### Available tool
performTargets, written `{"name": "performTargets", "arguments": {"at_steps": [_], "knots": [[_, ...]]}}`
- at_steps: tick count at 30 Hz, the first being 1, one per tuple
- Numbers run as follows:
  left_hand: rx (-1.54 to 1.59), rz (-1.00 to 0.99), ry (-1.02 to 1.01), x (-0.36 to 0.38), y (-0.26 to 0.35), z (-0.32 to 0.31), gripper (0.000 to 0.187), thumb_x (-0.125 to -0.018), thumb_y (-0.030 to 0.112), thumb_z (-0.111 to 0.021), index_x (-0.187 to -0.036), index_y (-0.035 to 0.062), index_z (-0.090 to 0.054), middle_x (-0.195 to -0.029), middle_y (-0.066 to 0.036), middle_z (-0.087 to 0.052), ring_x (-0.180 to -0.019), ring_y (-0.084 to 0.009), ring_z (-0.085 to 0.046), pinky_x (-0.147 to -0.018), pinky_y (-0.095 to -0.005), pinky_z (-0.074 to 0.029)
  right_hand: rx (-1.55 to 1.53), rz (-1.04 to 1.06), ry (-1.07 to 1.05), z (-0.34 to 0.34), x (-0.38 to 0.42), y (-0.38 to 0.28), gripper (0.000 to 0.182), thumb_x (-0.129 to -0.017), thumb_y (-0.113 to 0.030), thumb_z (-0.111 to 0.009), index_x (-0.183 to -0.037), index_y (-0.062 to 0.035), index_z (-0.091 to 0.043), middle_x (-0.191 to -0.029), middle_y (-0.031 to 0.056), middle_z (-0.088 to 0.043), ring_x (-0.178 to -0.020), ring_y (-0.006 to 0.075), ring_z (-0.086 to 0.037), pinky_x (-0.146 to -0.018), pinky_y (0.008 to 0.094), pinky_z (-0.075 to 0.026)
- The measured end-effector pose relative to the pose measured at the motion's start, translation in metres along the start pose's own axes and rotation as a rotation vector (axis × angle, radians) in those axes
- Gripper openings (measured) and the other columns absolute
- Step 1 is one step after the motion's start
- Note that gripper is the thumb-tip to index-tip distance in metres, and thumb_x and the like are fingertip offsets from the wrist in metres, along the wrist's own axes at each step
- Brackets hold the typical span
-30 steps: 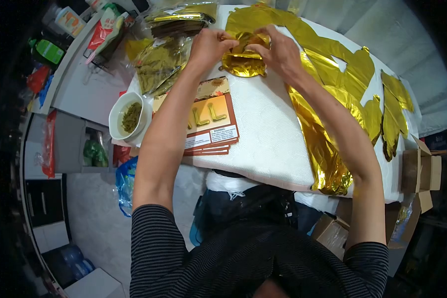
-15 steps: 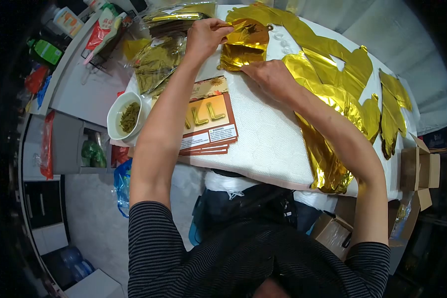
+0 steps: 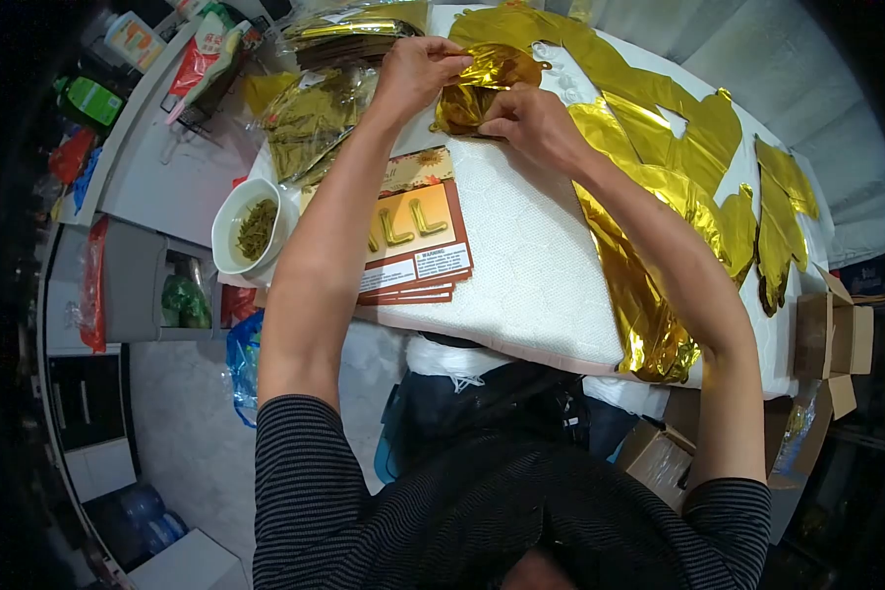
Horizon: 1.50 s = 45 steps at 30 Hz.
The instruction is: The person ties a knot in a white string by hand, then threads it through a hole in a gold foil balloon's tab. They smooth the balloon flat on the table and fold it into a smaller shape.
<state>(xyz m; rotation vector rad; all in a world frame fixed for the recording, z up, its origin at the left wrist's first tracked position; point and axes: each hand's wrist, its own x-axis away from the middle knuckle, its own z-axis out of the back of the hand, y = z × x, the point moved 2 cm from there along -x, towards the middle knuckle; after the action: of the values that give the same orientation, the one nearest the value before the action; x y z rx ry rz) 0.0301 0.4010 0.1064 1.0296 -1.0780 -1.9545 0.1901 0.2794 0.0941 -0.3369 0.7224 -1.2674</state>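
Observation:
A small gold foil balloon (image 3: 501, 67), flat and partly folded, lies near the far edge of the white-covered table (image 3: 531, 256). My left hand (image 3: 415, 77) pinches its upper left edge between thumb and fingertips. At its lower edge, my right hand (image 3: 533, 120) has its fingers closed on the foil, covering part of it. More gold foil balloons (image 3: 649, 108) are spread flat to the right, with a shiny crumpled one (image 3: 649, 295) beneath my right forearm. Printed cards (image 3: 428, 221) showing gold balloon letters lie in a stack nearer me, partly behind my left arm.
Plastic-wrapped gold foil packets (image 3: 315, 123) lie left of my left hand. A white bowl (image 3: 226, 251) holding wet leaves stands at the table's left edge. Open cardboard boxes (image 3: 826, 339) are at the right. Bottles (image 3: 90, 101) and packets crowd the side counter.
My right hand has moved slightly up and curled in over the balloon. The balloon's lower part has been folded upward, so it looks shorter. My left hand keeps its pinch.

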Motion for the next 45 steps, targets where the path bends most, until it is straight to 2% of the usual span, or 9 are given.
{"name": "performTargets", "arguments": {"at_steps": [3, 13, 25, 29, 35, 38, 40, 42, 45], "knots": [[-0.115, 0.037, -0.046, 0.003, 0.01, 0.001, 0.022, -0.094, 0.015, -0.071, -0.109, -0.0006, -0.074, -0.092, -0.005, -0.074, -0.084, -0.0108, -0.071, -0.076, -0.027, -0.058, -0.079, -0.198, -0.018, 0.008, -0.007, 0.008, 0.02, -0.086, -0.023, -0.076, -0.088, -0.0036, -0.074, -0.08, 0.0108, -0.073, -0.072, 0.0207, -0.068, -0.07, 0.036, -0.053], [-0.234, -0.13, -0.26, 0.0, 0.001, 0.0, 0.033, -0.088, 0.003, -0.069, -0.12, -0.0026, -0.066, -0.109, -0.009, -0.073, -0.102, -0.0168, -0.067, -0.093, -0.0314, -0.052, -0.069, -0.086, 0.231, 0.018, -0.02, 0.015, 0.024, -0.088, -0.011, -0.076, -0.109, -0.0017, -0.072, -0.094, 0.0071, -0.077, -0.086, 0.014, -0.072, -0.079, 0.029, -0.055], [-0.397, -0.055, -0.063, 0.004, 0.009, 0.0, 0.027, -0.084, 0.015, -0.077, -0.109, 0.0073, -0.076, -0.093, -0.008, -0.077, -0.083, -0.0166, -0.072, -0.079, -0.0334, -0.055, 0.008, -0.089, 0.263, 0.023, -0.028, 0.001, 0.027, -0.081, -0.018, -0.081, -0.108, -0.0127, -0.077, -0.094, 0.0113, -0.076, -0.08, 0.0271, -0.074, -0.073, 0.0385, -0.056], [-0.462, -0.045, -0.052, 0.002, 0.009, 0.0, 0.024, -0.087, 0.019, -0.074, -0.109, 0.0095, -0.077, -0.093, -0.01, -0.077, -0.082, -0.0195, -0.073, -0.078, -0.0355, -0.055, 0.071, -0.027, 0.274, 0.021, -0.031, -0.002, 0.034, -0.083, -0.019, -0.08, -0.116, -0.0109, -0.074, -0.093, 0.01, -0.076, -0.082, 0.021, -0.073, -0.074, 0.0333, -0.056], [-0.536, -0.149, 0.002, 0.004, 0.022, -0.002, 0.02, -0.09, 0.018, -0.07, -0.107, 0.0093, -0.076, -0.095, -0.013, -0.076, -0.088, -0.0271, -0.074, -0.081, -0.0383, -0.055, 0.632, 0.523, 0.919, 0.035, -0.037, -0.03, 0.033, -0.081, -0.02, -0.077, -0.113, -0.0138, -0.073, -0.086, 0.0085, -0.073, -0.093, 0.0311, -0.07, -0.078, 0.0425, -0.056], [-0.512, -0.155, -0.02, 0.002, 0.024, -0.004, 0.024, -0.091, 0.017, -0.069, -0.113, 0.0088, -0.073, -0.101, -0.013, -0.076, -0.091, -0.0278, -0.073, -0.083, -0.0381, -0.055, 0.658, 0.459, 0.473, 0.047, -0.064, -0.01, 0.037, -0.079, -0.025, -0.079, -0.115, -0.0153, -0.072, -0.097, 0.0098, -0.073, -0.096, 0.0309, -0.07, -0.082, 0.0436, -0.055], [-0.417, -0.325, 0.282, -0.002, 0.022, -0.002, 0.03, -0.092, 0.017, -0.068, -0.121, 0.0087, -0.07, -0.109, -0.013, -0.075, -0.096, -0.0269, -0.073, -0.086, -0.0374, -0.056, 0.46, -0.061, 0.12, 0.071, -0.093, 0.001, 0.041, -0.08, -0.028, -0.079, -0.118, -0.0132, -0.071, -0.108, 0.0127, -0.072, -0.096, 0.0308, -0.07, -0.086, 0.041, -0.055], [-0.495, -0.29, 0.377, -0.013, 0.021, -0.001, 0.035, -0.093, 0.016, -0.067, -0.127, 0.0088, -0.067, -0.115, -0.014, -0.074, -0.1, -0.025, -0.073, -0.087, -0.0362, -0.056, 0.397, -0.104, 0.245, 0.105, -0.123, 0.013, 0.037, -0.084, -0.024, -0.076, -0.117, -0.009, -0.071, -0.109, 0.0136, -0.073, -0.095, 0.029, -0.071, -0.086, 0.0377, -0.055], [-0.35, -0.049, 0.249, -0.035, 0.014, -0.007, 0.019, -0.087, 0.011, -0.07, -0.104, 0.0045, -0.074, -0.098, -0.016, -0.074, -0.095, -0.0335, -0.071, -0.086, -0.0431, -0.054, 0.249, -0.086, 0.465, 0.147, -0.15, 0.026, 0.028, -0.087, -0.02, -0.067, -0.109, -0.0041, -0.072, -0.102, 0.0207, -0.072, -0.092, 0.0344, -0.071, -0.082, 0.0397, -0.055]]}}
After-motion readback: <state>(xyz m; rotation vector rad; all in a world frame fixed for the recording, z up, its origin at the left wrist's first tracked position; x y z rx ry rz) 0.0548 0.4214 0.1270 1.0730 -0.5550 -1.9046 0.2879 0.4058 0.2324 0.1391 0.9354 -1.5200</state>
